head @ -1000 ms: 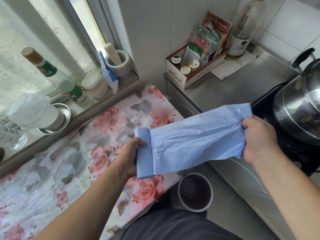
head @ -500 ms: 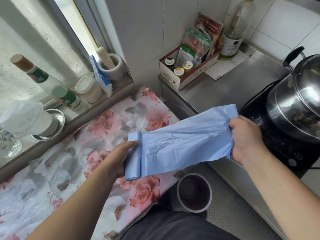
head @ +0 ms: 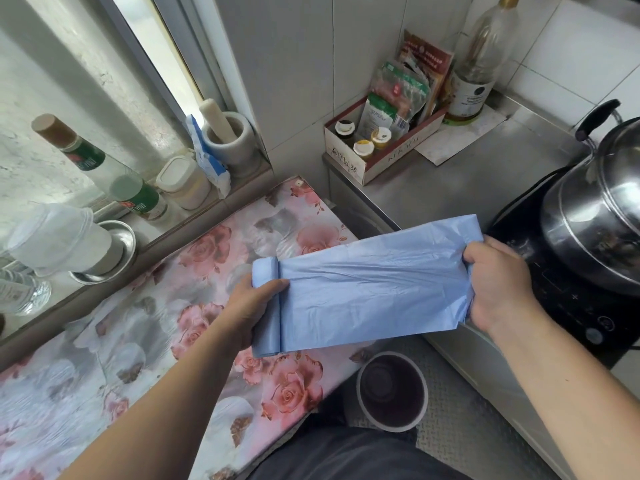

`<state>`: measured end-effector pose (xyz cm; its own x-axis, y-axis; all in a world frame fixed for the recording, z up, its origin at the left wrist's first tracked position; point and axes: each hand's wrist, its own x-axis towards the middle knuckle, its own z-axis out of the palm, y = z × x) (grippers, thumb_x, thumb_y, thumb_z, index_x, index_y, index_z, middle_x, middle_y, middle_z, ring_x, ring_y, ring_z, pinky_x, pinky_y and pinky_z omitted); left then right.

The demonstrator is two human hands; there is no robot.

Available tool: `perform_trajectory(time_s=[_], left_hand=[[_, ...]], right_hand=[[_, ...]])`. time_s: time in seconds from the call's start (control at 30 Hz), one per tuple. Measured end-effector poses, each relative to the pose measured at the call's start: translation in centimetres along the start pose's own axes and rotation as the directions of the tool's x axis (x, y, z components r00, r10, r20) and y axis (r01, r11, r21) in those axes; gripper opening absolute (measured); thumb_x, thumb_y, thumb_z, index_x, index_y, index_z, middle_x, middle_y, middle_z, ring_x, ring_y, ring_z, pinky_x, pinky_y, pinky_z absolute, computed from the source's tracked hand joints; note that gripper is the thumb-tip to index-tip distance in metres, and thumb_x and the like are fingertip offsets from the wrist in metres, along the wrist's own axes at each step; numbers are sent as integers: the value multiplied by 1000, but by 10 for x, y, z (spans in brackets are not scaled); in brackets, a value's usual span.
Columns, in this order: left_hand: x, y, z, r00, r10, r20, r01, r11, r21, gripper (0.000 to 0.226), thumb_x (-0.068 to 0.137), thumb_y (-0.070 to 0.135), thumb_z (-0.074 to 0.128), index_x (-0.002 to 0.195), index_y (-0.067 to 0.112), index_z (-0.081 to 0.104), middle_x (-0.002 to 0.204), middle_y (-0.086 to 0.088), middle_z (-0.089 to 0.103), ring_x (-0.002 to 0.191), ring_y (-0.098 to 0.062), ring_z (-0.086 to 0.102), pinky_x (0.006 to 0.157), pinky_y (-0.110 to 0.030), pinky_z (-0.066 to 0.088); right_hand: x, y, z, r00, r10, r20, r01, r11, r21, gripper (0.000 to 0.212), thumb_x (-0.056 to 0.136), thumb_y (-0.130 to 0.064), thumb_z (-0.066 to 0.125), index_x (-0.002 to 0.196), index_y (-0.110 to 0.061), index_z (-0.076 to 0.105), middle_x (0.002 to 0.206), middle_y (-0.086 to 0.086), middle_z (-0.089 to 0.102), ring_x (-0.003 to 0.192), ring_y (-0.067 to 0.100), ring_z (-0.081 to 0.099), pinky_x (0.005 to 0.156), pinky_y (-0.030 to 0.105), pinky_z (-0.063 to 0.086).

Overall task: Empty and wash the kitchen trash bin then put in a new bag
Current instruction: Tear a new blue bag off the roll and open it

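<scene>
A light blue trash bag (head: 370, 289) is stretched flat between my hands, above the edge of the floral-covered counter. My left hand (head: 251, 308) grips the roll of blue bags (head: 266, 306) at the sheet's left end, thumb over the seam. My right hand (head: 498, 284) clutches the bunched right end of the unrolled bag. Below the bag, on the metal floor, stands the small round trash bin (head: 392, 391), upright, with a pale rim and a dark inside that holds no bag.
A steel pot (head: 599, 233) sits on a black induction cooker (head: 568, 303) at the right. A box of spice jars and packets (head: 381, 147) and a tall bottle (head: 479, 60) stand on the steel counter. Bottles, cups and a mortar (head: 230, 140) line the windowsill.
Both hands with the bag have shifted slightly lower and left in view. The sheet is pulled a little longer and tauter between roll and right hand.
</scene>
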<state>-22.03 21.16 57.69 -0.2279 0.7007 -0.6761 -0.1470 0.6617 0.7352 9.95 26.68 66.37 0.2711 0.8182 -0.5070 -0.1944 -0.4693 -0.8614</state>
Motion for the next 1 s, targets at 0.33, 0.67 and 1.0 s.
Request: perform_trajectory(time_s=[0.33,0.67,1.0], left_hand=[[3,12,-5,975,-220,-19,215,968,-132,33,70,29,58,97,11,60,67,-10,69,56,-27,66,57,-38,57],[12,7,-24,975,-219,31,222,965,-140,47,87,29,72,123,1,64,99,-22,76,83,-35,74,70,-46,62],[9,6,-20,989,-132,65,138,985,-102,62,65,30,84,118,7,61,87,-17,77,72,-31,75,66,-43,60]], right_hand=[[5,-12,-9,996,15,-82,-14,1000,15,33,71,1,38,54,-17,60,45,-6,54,37,12,55,42,28,45],[8,-19,-23,990,29,-140,-29,1000,3,40,72,2,37,56,-20,65,47,-7,57,39,13,56,41,27,45],[10,-18,-26,988,19,-156,-19,1000,1,37,73,2,36,56,-17,64,54,-1,58,45,16,58,45,27,47]])
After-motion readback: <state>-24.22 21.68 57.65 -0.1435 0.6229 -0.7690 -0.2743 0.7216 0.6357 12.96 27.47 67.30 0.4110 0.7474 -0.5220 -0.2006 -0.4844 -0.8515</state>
